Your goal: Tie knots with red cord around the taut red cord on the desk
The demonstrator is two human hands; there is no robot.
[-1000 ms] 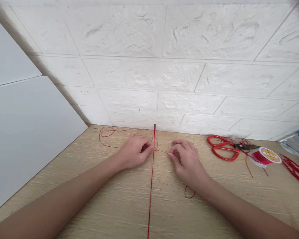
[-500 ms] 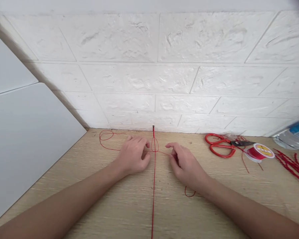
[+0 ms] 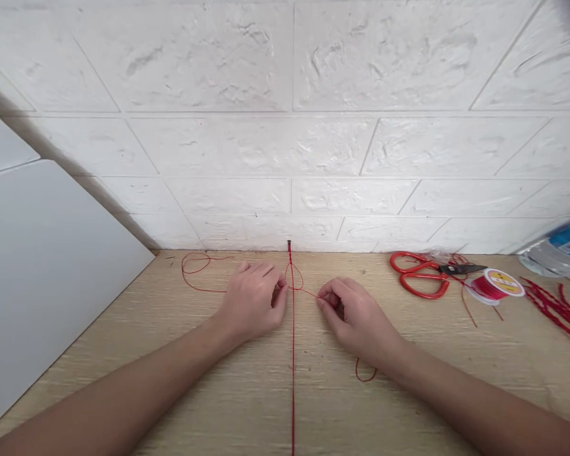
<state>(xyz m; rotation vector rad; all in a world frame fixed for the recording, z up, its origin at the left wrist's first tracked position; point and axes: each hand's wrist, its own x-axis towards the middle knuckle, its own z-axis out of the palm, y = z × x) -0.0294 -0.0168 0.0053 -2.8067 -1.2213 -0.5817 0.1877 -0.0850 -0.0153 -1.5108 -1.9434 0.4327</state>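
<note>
Left fingers have closed, red thread apparently between their tips.

Tabletop, pale, wood-grained. Thin red thread, loosely curled, far left. Scissors, red-handled, dark-bladed, far right. White spool, red-wound, yellow-labelled, tilted, just beside the blades. Red braided cords, bundle, right edge. Clear container, blue-labelled, behind the cords.

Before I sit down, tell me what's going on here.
The left hand and right hand pinch a thin red thread on either side of a straight red cord. Between them the thread forms an open loop, not drawn tight, below a dark peg by the wall. Scissors and a spool lie to the right.
</note>
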